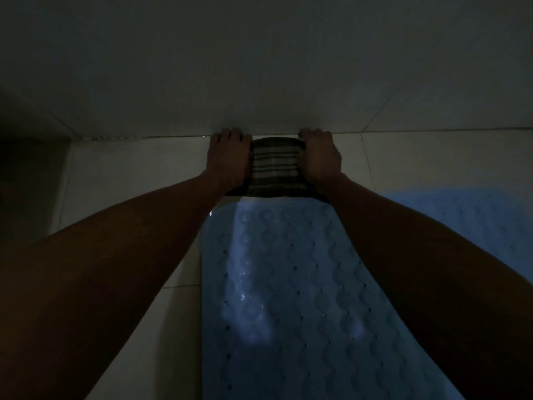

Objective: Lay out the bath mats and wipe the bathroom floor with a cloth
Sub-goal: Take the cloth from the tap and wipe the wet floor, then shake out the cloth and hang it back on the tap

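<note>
Item one, striped cloth [275,168]: I see it flat on the tiled floor [129,174] at the foot of the wall [259,67], just past the end of the blue bath mat [288,298]. My left hand [227,157] and right hand [320,157] press down on its two sides, fingers curled at the far edge. Item two, second blue mat [467,220]: lying right of the first.
</note>
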